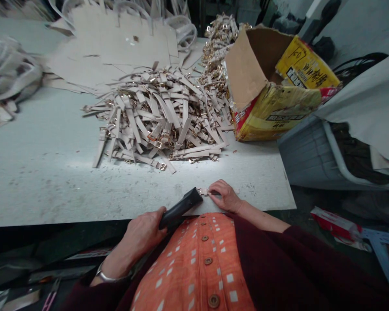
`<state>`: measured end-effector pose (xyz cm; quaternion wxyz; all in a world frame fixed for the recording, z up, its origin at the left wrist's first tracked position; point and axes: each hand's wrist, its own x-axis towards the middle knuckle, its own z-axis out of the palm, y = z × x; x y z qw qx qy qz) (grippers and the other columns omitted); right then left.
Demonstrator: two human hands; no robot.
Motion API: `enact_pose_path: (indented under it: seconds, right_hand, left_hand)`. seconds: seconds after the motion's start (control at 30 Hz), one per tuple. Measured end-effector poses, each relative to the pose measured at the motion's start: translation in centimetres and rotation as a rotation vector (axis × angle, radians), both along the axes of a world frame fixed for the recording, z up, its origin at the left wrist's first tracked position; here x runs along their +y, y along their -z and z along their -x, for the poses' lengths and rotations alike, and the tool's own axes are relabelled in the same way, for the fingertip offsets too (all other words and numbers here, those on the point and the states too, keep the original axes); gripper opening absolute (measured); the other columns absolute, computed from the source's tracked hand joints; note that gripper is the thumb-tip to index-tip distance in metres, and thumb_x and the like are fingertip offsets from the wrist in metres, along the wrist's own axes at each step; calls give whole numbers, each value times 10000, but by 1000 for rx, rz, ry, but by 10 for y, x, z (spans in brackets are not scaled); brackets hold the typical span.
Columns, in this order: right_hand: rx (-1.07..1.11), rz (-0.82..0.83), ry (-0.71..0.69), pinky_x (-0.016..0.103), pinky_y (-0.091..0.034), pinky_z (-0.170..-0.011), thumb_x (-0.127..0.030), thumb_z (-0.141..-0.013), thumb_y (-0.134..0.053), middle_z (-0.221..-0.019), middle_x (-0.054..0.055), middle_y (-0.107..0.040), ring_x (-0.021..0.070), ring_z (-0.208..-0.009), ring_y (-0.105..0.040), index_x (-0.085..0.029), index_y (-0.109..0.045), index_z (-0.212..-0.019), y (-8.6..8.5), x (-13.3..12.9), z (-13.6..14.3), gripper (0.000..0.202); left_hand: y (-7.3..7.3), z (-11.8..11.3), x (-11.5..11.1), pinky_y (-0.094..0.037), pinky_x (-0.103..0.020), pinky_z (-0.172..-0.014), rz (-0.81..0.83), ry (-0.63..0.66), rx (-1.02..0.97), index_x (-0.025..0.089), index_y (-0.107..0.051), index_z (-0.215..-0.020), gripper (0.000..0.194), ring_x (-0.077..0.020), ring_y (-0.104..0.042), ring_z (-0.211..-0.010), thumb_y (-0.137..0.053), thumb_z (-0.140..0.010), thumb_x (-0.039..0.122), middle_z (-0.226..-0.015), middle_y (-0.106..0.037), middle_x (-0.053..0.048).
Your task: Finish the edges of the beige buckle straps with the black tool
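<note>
1. At the far left, a heap of pale bands [13, 71] lies on the table [52, 181].
2. The left hand [145, 231], at the near edge, has its fingers wrapped round a black tool [180, 209], which slants up to the right.
3. Beyond it, a big pile of buckled straps [162, 114] covers the middle of the table.
4. Right of the tool's tip, a single strap [205, 191] lies near the table's edge, buckle end leftward; whether the tip touches it cannot be told.
5. The right hand [226, 197] pinches that strap, fingers narrow.
6. Far right stands an open yellow box [275, 112], near a grey bin [306, 151].
</note>
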<state>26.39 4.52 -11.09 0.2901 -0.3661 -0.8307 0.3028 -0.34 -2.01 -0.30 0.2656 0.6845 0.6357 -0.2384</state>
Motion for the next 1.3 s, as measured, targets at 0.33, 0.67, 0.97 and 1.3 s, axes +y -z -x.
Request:
enact_pose_path:
  seconds: [0.33, 0.67, 0.97, 1.3]
  right_hand:
    - [-44, -25, 53, 343, -421, -761, -216, -777, -574, -828, 59, -599, 195, -815, -508, -196, -584, -853, -3, 1, 7, 80]
    - [-91, -3, -26, 304, -419, -740, -87, -691, -529, -829, 48, -583, 180, -807, -494, -184, -605, -870, -9, 8, 3, 216]
    - [-76, 15, -9, 315, -393, -748, -48, -647, -500, -827, 50, -540, 189, -820, -466, -178, -570, -878, -7, 6, 3, 275]
    - [-148, 27, 17, 294, -356, -729, -117, -696, -563, -794, 36, -513, 169, -799, -448, -180, -527, -661, -9, 5, 10, 80]
  left_hand:
    - [5, 7, 18, -419, -284, -672, -56, 116, -15, 226, -511, -1046, 327, -218, -622, -838, -446, -728, 265, -890, -663, -77]
    - [9, 12, 39, -425, -302, -714, -43, 178, -31, 242, -530, -1036, 349, -223, -609, -874, -479, -692, 277, -918, -660, -67]
    - [14, 15, 38, -423, -288, -656, -57, 192, -61, 245, -537, -977, 309, -218, -625, -827, -478, -676, 276, -874, -669, -56]
    - [13, 14, 37, -426, -297, -655, -56, 200, -55, 245, -537, -976, 312, -225, -627, -827, -476, -671, 270, -883, -668, -60]
